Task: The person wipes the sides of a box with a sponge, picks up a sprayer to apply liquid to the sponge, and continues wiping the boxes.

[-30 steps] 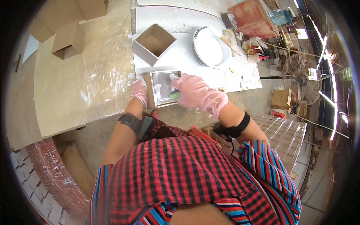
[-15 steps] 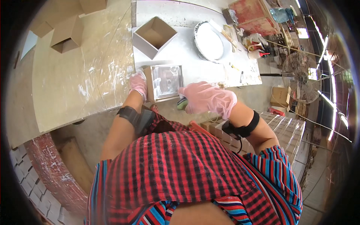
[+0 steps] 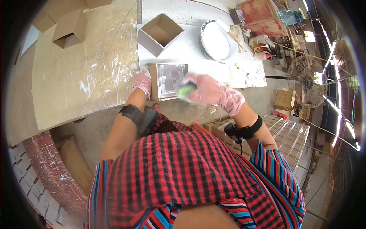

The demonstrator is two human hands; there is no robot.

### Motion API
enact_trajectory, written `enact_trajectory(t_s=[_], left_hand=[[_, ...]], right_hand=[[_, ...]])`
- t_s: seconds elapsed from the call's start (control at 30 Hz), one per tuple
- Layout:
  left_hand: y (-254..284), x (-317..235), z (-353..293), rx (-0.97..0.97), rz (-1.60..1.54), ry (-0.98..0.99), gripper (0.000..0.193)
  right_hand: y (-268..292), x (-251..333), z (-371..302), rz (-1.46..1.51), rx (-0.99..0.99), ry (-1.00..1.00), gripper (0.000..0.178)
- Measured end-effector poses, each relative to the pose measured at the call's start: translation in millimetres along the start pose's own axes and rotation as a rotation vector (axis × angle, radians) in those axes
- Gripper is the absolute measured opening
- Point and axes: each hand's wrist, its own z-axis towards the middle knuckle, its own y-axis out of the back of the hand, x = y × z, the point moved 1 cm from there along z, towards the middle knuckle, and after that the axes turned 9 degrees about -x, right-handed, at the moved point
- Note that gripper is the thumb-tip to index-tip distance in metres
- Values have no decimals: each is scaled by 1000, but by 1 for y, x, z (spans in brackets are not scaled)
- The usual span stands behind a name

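The left hand point(image 3: 142, 81), pink-gloved, rests against the left wall of 1 small box point(image 3: 171, 78), which sits just right of it on a white-streaked table point(image 3: 99, 72); I cannot tell how tightly the fingers are bent. The box's upper face is shiny and smeared white. The right hand point(image 3: 211, 91), likewise gloved, is closed around 1 blurred green pad point(image 3: 186, 91) near the box's right near corner; contact there is unclear to me. Beyond the left hand, slightly right: 1 hollow cardboard box point(image 3: 152, 42), set cornerwise. Beyond the right hand: 1 round white basin point(image 3: 202, 40). Far right of that hand: 1 caged fan point(image 3: 305, 78).
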Motion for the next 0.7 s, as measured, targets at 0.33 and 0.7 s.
enact_trajectory(t_s=[0.33, 0.7], left_hand=[[-23, 10, 6, 332, 28, 68, 19], [-56, 24, 6, 182, 56, -21, 22]], right_hand=[[-41, -25, 37, -76, -398, 611, 32], [-47, -15, 47, 67, -362, 735, 29]])
